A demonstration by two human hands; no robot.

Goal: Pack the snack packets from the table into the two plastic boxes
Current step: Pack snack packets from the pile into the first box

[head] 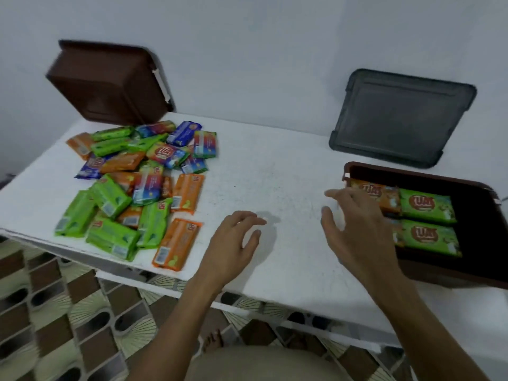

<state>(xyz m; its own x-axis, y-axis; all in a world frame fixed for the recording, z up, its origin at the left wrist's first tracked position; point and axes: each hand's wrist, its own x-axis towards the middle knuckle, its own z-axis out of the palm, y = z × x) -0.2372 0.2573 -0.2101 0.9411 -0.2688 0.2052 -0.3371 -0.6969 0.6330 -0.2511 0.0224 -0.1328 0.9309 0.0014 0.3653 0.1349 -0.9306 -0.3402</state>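
Note:
A heap of snack packets [137,182], green, orange, blue and multicoloured, covers the left part of the white table [275,171]. On the right stands an open brown plastic box [475,273] holding two green packets [427,206] and orange packets [384,193] partly hidden by my right hand. My right hand [360,229] hovers with fingers spread just left of that box, holding nothing. My left hand [233,246] hovers near the table's front edge, right of the heap, fingers apart and empty. An orange packet [177,244] lies nearest to it.
A brown box or lid [110,83] leans against the wall at the back left. A dark grey lid [401,116] leans against the wall behind the open box. The table's front edge runs below my hands, with a patterned tiled floor [55,312] beneath.

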